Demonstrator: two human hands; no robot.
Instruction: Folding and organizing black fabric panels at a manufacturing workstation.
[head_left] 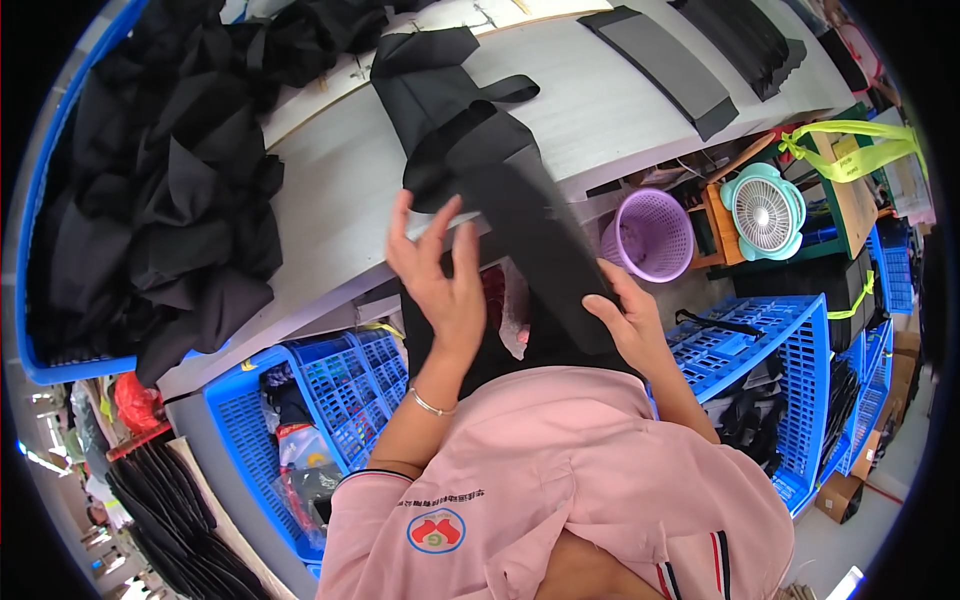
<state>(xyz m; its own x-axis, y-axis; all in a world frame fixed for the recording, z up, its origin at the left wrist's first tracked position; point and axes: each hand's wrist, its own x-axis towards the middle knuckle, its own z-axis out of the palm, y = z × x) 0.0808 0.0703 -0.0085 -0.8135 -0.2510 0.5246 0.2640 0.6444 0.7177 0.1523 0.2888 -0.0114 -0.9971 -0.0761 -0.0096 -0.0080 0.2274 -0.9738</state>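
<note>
A long black fabric panel slants from the table edge down toward my lap, partly smeared by motion. My right hand grips its lower right edge between thumb and fingers. Beside its left side, my left hand is raised with fingers spread and nothing in them. Beyond the panel, a folded black fabric piece with a loop lies on the table and meets the panel's upper end; where one stops and the other starts I cannot tell.
A blue crate on the left overflows with crumpled black fabric. The pale table carries a grey-and-black panel and a black stack. To the right are a purple basket, a fan and blue crates.
</note>
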